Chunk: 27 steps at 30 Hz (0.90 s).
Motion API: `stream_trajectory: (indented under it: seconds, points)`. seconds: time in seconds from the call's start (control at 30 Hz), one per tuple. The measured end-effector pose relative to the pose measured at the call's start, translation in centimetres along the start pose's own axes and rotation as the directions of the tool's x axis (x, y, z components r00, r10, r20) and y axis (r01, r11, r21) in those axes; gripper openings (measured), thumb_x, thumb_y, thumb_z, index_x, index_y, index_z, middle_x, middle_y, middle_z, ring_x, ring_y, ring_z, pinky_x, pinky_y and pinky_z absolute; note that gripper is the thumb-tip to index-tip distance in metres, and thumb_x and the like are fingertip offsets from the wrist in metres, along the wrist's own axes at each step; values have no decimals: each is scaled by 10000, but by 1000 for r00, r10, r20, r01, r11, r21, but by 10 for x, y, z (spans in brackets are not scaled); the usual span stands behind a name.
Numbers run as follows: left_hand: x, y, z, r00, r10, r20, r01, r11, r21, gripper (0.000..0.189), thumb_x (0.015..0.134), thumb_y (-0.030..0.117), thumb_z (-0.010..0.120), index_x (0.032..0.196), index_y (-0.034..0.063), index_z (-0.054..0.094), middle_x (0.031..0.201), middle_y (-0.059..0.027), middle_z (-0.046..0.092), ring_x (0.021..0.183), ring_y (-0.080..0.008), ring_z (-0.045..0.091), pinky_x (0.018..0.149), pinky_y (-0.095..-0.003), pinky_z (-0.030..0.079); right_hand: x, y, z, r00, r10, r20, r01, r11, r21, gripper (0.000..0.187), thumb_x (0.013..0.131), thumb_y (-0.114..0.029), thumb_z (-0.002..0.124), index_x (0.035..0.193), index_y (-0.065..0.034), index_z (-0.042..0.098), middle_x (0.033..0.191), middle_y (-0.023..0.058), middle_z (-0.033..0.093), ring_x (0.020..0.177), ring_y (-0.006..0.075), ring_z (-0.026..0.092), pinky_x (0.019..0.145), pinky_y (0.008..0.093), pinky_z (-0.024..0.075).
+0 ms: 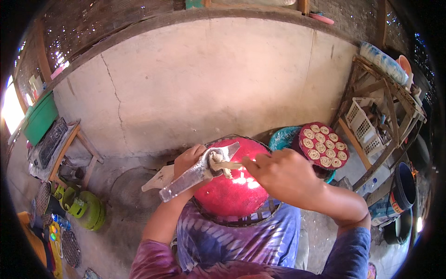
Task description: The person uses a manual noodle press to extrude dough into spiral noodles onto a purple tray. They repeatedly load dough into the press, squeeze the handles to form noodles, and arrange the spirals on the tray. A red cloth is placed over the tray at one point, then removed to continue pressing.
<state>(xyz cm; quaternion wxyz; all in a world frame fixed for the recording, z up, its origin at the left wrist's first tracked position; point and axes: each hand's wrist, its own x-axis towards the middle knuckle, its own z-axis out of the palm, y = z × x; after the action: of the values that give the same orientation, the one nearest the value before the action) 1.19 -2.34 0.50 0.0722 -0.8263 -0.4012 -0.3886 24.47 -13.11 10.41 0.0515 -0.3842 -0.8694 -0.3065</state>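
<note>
My left hand (190,162) is closed around a metal hand press (184,183) with two flat arms and a round opening at its middle. Pale dough (217,164) sits in the opening, with some hanging over its rim. A flat wooden stick (231,165) is in my right hand (284,171), its far end touching the dough. Below both hands, a round red mat (230,198) lies on a woven basket (251,219) over my lap. Part of another pale flat piece (158,179) shows left of my left hand.
At right, a red round mat (303,146) bears several coiled dough nests above a teal basin (280,137). A wooden rack (386,90) holds a white plastic basket (362,130). Green gas cylinders (89,211) and a low wooden table (66,153) stand left; a cracked wall (216,76) rises ahead.
</note>
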Motion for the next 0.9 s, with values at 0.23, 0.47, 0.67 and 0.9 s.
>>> stream_trajectory:
  seconds: [0.23,0.47,0.67,0.9]
  points:
    - [-6,-25,3,996,-94,-9,94,994,50,287,726,275,741,911,81,639,895,-102,652,822,-319,648,696,-411,527,-24,-1,12,989,146,33,-149,967,205,447,778,-113,619,1224,-106,623,744,46,607,617,182,637,505,331,489]
    - [4,-31,-6,904,-426,-41,390,858,-335,296,781,166,764,1009,26,638,953,-88,696,877,-208,670,796,-357,526,-29,-72,102,809,588,-6,-370,516,772,740,799,49,549,1479,-190,381,894,195,588,688,385,628,599,469,522]
    - [6,4,12,994,-96,-48,101,987,125,363,656,277,805,910,64,654,880,-112,641,866,-319,636,750,-422,540,-1,-105,122,733,674,89,-395,316,863,777,785,121,524,1497,-133,349,972,252,554,854,436,617,713,475,511]
    - [8,-13,4,980,-160,-119,188,936,296,298,673,278,745,883,89,651,869,-74,645,875,-281,640,719,-404,545,-30,-81,100,786,570,239,-345,83,935,571,878,67,504,1427,-78,450,998,285,634,882,421,659,750,446,521]
